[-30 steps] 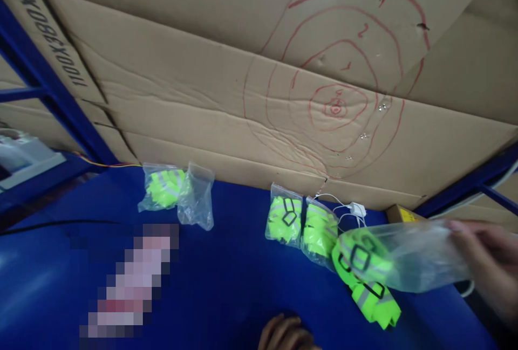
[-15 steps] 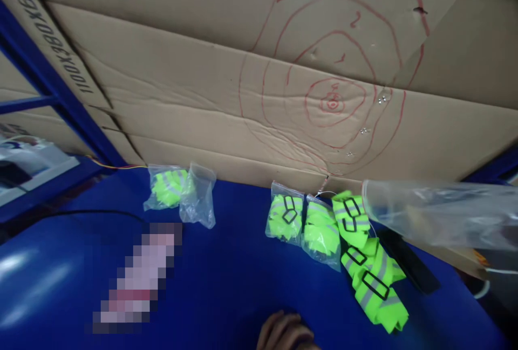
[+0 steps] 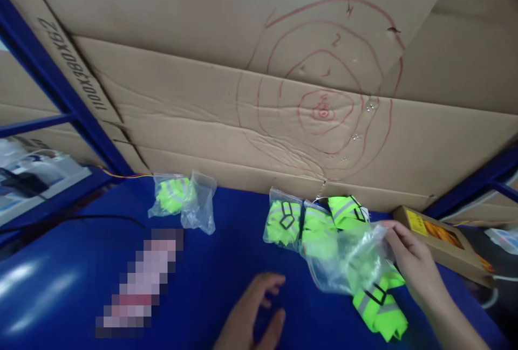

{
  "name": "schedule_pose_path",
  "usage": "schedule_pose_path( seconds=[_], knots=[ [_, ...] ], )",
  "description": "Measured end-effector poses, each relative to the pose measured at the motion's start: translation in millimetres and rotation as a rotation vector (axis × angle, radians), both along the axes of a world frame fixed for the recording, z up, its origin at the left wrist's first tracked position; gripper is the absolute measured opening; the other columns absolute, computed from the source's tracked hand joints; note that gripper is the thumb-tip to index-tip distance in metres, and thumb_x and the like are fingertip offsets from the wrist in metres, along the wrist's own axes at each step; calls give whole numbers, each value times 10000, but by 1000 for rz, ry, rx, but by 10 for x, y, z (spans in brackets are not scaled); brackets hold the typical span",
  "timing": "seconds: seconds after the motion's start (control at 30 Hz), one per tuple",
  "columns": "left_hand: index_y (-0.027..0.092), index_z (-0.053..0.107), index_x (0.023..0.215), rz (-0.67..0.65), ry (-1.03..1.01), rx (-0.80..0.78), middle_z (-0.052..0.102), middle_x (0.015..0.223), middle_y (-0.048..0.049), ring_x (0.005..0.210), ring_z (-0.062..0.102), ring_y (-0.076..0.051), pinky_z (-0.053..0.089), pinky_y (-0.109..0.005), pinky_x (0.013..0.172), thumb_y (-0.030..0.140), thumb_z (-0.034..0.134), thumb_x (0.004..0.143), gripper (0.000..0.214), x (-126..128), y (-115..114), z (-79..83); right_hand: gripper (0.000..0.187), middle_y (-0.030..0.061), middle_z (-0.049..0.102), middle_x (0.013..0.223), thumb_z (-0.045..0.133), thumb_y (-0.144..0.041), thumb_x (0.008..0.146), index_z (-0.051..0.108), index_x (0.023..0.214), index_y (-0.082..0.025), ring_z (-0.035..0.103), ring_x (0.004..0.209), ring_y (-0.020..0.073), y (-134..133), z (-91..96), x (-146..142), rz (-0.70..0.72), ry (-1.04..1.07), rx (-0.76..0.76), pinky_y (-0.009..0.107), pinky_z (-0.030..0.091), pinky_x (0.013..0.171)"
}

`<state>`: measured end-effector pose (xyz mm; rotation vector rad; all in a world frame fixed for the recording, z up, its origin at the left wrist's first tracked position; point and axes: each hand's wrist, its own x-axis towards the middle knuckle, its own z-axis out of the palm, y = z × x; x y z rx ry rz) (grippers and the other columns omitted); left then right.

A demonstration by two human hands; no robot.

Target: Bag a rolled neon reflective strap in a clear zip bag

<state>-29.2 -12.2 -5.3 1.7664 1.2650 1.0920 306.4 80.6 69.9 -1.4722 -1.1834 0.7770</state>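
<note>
My right hand point(image 3: 410, 255) pinches the edge of a clear plastic bag point(image 3: 334, 272) at the right. The bag hangs over bright yellow-green reflective straps and partly veils them. Below it, a folded reflective strap point(image 3: 382, 315) with black buckles lies loose on the blue table. Another loose strap point(image 3: 343, 211) sits behind the bag. My left hand point(image 3: 253, 309) hovers at the bottom middle, fingers curved and thumb apart, holding nothing. Left of the held bag are a bagged strap point(image 3: 283, 221) with a black buckle and a second bagged strap point(image 3: 318, 223).
Farther left lie another bagged strap point(image 3: 173, 194) and a crumpled clear bag point(image 3: 201, 204). A pixelated patch point(image 3: 141, 280) covers something on the blue table point(image 3: 194, 296). Cardboard point(image 3: 194, 107) with red rings stands behind. At right is an orange-windowed box point(image 3: 441, 231).
The clear bag has come leftward from the right side, now in my right hand, which has entered view. My left hand has risen farther into view and its fingers have spread.
</note>
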Motion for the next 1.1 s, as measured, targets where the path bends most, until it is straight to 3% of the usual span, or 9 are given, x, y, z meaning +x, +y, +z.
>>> schedule_pose_path(
  seconds=[0.17, 0.3, 0.4, 0.5, 0.63, 0.73, 0.93, 1.0, 1.1],
  knots=[
    [202, 446, 1470, 155, 80, 11, 433, 1572, -191, 1493, 396, -370, 317, -581, 1242, 468, 749, 851, 740, -27, 1046, 272, 505, 4, 695, 851, 966, -478, 598, 706, 939, -212, 628, 679, 130, 51, -390, 75, -66, 550, -80, 179, 517, 492],
    [198, 489, 1407, 157, 1, -49, 589, 1418, -169, 1361, 540, -371, 394, -576, 1182, 379, 851, 730, 789, 77, 1524, 150, 487, 5, 715, 924, 961, -450, 655, 701, 1004, -233, 676, 785, 144, -11, -411, 107, 32, 578, -81, 177, 576, 571],
    [207, 468, 1413, 133, -50, -22, 619, 1379, -145, 1279, 613, -300, 479, -466, 1123, 354, 799, 794, 717, -82, 1324, 125, 490, -6, 714, 944, 951, -469, 674, 698, 1027, -241, 674, 765, 129, -27, -400, 77, 56, 564, -72, 179, 599, 588],
    [236, 432, 1443, 215, -124, 25, 576, 1429, -134, 1274, 619, -286, 519, -429, 1073, 411, 747, 867, 679, -388, 808, 207, 537, -13, 715, 899, 953, -484, 666, 684, 1068, -251, 682, 747, 126, 11, -371, -77, 81, 561, -111, 197, 625, 628],
    [282, 479, 1437, 497, -128, 56, 584, 1405, -96, 1257, 626, -299, 557, -408, 1020, 465, 777, 854, 680, -645, 185, 351, 563, 28, 746, 901, 888, -571, 714, 640, 1103, -247, 741, 827, 184, 236, -278, -602, 284, 454, -217, 284, 653, 723],
    [301, 470, 1459, 547, -126, 73, 578, 1433, -94, 1276, 622, -310, 561, -428, 1039, 466, 771, 865, 686, -604, -53, 368, 649, 115, 750, 1145, 829, -632, 723, 614, 1185, -230, 754, 1025, 267, 467, -238, -1076, 382, 373, -228, 433, 638, 924],
    [364, 456, 1477, 182, 37, 115, 514, 1568, -80, 1460, 503, -308, 472, -481, 1179, 281, 660, 966, 557, -476, -254, 331, 771, 130, 405, 1642, 775, -532, 837, 494, 1496, -246, 455, 1469, 312, 267, -258, -1294, 329, 58, 44, 508, 358, 1240],
    [371, 454, 1489, -18, 133, 122, 481, 1606, -79, 1473, 490, -299, 473, -471, 1180, 203, 619, 970, 570, -488, -274, 360, 553, 119, 542, 1533, 612, -520, 983, 555, 1465, -255, 555, 1365, 278, 0, -243, -1176, 425, -105, 147, 461, 424, 1184],
    [371, 418, 1532, -188, 309, 165, 457, 1630, -76, 1462, 501, -287, 486, -472, 1161, 142, 569, 962, 633, -492, -218, 402, 355, 78, 754, 1163, 516, -478, 1055, 731, 1222, -249, 706, 1067, 221, -339, -218, -1033, 700, -133, 49, 349, 549, 975]
  ],
)
